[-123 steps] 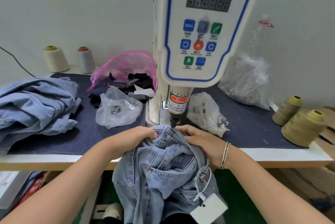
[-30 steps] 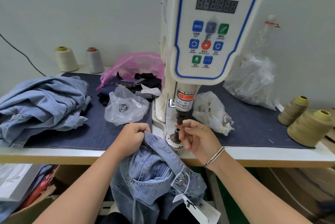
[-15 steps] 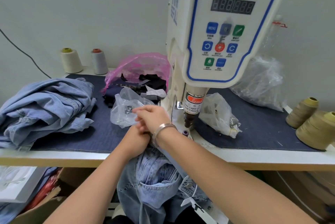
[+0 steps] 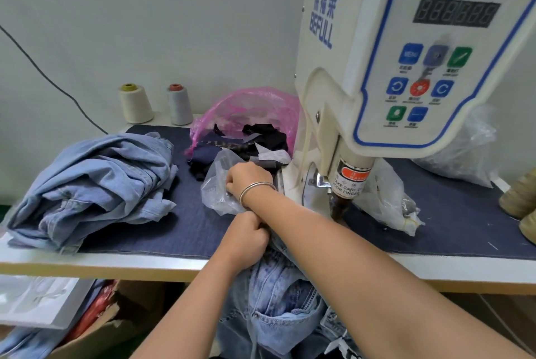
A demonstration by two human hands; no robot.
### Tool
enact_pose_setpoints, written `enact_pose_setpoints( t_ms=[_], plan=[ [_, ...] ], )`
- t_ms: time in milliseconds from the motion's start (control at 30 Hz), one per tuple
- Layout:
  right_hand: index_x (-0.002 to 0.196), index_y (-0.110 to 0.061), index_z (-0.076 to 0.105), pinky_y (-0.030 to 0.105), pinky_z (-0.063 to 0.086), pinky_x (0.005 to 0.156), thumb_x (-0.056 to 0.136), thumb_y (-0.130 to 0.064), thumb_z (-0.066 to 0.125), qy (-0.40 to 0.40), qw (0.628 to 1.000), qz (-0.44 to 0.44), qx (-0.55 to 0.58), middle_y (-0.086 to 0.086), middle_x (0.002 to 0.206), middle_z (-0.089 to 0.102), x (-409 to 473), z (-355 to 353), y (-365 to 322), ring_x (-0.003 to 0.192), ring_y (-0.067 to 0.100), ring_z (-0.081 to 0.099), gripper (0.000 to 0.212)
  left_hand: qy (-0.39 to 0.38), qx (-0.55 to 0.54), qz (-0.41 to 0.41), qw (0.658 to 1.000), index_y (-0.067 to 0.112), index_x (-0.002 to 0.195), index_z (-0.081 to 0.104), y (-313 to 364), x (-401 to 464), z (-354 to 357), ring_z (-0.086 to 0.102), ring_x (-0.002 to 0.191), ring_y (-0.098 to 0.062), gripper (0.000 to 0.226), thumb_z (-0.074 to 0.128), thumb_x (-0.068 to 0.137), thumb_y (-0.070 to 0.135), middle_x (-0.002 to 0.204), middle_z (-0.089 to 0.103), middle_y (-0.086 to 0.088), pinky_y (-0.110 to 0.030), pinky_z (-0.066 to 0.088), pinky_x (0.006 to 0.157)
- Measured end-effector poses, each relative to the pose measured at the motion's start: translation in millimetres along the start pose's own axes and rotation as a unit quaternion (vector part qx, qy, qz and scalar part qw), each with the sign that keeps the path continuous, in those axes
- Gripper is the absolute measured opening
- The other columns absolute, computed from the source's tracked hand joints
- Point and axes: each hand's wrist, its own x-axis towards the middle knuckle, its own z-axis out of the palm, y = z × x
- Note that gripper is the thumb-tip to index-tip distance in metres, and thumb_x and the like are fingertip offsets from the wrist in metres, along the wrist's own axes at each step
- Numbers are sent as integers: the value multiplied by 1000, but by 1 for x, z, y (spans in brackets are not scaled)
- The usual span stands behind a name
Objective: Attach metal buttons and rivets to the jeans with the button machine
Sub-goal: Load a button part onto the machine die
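Jeans [image 4: 278, 309] hang off the front edge of the tabletop [image 4: 116, 264], waistband bunched in my left hand [image 4: 246, 238], fingers curled tight round the denim just in front of the button machine [image 4: 406, 68]. My right hand [image 4: 248, 177], bracelet on the wrist, reaches across over the left and into a clear plastic bag [image 4: 220, 184] left of the machine base; fingers curled down into the plastic, cannot tell whether they pinch a button or only the bag. My right forearm crosses in front of the machine's lower die and hides it, along with the top of the jeans. Dark blue cloth mat [image 4: 179, 231] covers the tabletop. Left on it, a heap of light denim [image 4: 98, 184]. Behind the clear bag, a pink plastic bag [image 4: 249, 109] spilling dark fabric scraps. Two thread cones [image 4: 135, 103] stand by the wall, one cream, one grey. Right of the punch, a second clear bag [image 4: 388, 202] of small parts, contents hard to make out, and a larger one behind it, partly hidden by the machine head. Tan thread cones are cut off at the right edge. Readable: "SERVO BUTTON MACHINE" on the panel, "BEFULL" down the side, "MENU" on a blue key, "TAKE CARE OF YOUR FINGER" on the punch label, partly turned away. Display digits unlit. Chinese characters at top are cropped. Under the tabletop, a cardboard box, blurred.
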Motion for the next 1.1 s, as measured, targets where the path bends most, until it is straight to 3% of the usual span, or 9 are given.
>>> enact_pose_setpoints(
  t_ms=[67,233,300,433,567,633,700,867,1100],
  plan=[
    [107,-21,70,34,48,72,90,-23,54,6,1000,-3,-10,6,105,67,4,3,-1,97,29,63,24,-1,-1,-4,1000,-10,73,55,-1,1,0,44,65,-21,29,39,63,13,75,61,-30,-42,39,58],
    [107,-19,68,34,48,71,90,-19,52,24,999,-16,-42,6,104,67,8,9,-1,97,30,63,23,9,6,-7,1000,-7,71,54,-1,1,1,41,62,-18,27,40,63,15,65,57,-18,-36,36,57],
    [102,-16,69,33,46,67,91,-20,51,30,999,-19,-20,7,99,67,4,5,-1,93,30,63,21,5,10,1,1000,-8,71,53,-1,0,0,42,63,-18,27,40,63,15,70,59,-25,-39,37,57],
    [97,-18,68,31,45,68,91,-21,52,81,987,-20,137,4,94,69,-29,-14,3,89,25,61,17,3,7,14,1000,-5,77,59,-1,0,-2,53,69,-21,29,40,65,13,77,66,-19,-47,49,68],
    [81,-20,70,27,49,67,84,-21,66,180,920,-31,346,-8,68,62,-110,-23,21,68,10,57,5,5,15,18,1000,-2,75,62,-1,-1,-2,59,71,-31,25,43,67,12,74,68,-14,-49,50,69],
    [77,-27,69,18,46,61,83,-21,69,180,902,-39,391,-11,64,63,-156,-23,37,63,5,57,8,-12,18,35,999,12,76,70,1,-2,-2,63,76,-27,27,44,68,6,76,71,-8,-41,52,70],
    [74,-36,67,12,42,58,84,-21,69,159,897,-39,411,-14,61,61,-192,-23,55,59,1,55,18,-28,13,36,999,29,61,66,2,-2,-2,53,64,-18,32,42,63,8,64,63,2,-33,44,63],
    [76,-27,69,10,44,58,86,-9,67,205,868,31,451,-11,60,65,-209,-31,107,54,-2,55,21,-25,9,11,1000,28,50,57,1,-2,-1,45,59,-17,45,42,72,-9,59,53,-2,-29,36,59],
    [68,-31,63,6,38,58,83,-9,71,194,923,13,331,-16,50,55,-187,-33,128,54,-3,51,28,-20,12,7,1000,27,50,57,0,-1,-1,41,53,-12,48,41,73,-12,50,50,8,-27,34,55]
  ],
)
